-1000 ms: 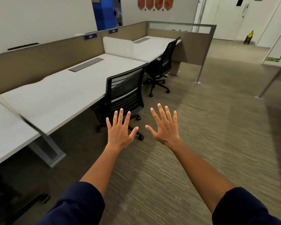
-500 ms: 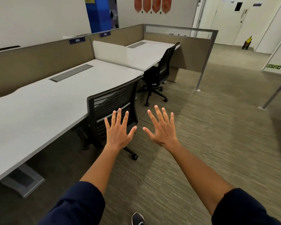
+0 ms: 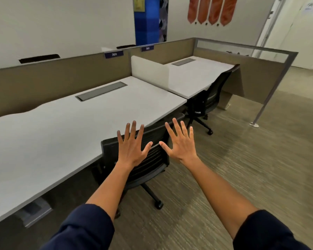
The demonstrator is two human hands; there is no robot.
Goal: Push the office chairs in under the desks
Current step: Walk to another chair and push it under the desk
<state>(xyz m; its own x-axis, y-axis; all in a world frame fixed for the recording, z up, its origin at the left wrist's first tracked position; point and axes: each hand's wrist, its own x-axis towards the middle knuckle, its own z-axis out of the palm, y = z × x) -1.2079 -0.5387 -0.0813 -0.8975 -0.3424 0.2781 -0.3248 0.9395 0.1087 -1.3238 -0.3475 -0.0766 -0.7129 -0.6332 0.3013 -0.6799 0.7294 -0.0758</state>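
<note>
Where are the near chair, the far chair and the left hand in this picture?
near chair point(image 3: 152, 157), head view, on its mesh backrest.
far chair point(image 3: 218, 87), head view, on its backrest.
left hand point(image 3: 132, 147), head view, on its back.

My left hand point(image 3: 132, 147) and right hand point(image 3: 182, 144) spread flat-fingered over the near black mesh office chair point(image 3: 152, 159) at the white desk point(image 3: 61, 127); another chair point(image 3: 209, 98) stands farther right.
</note>
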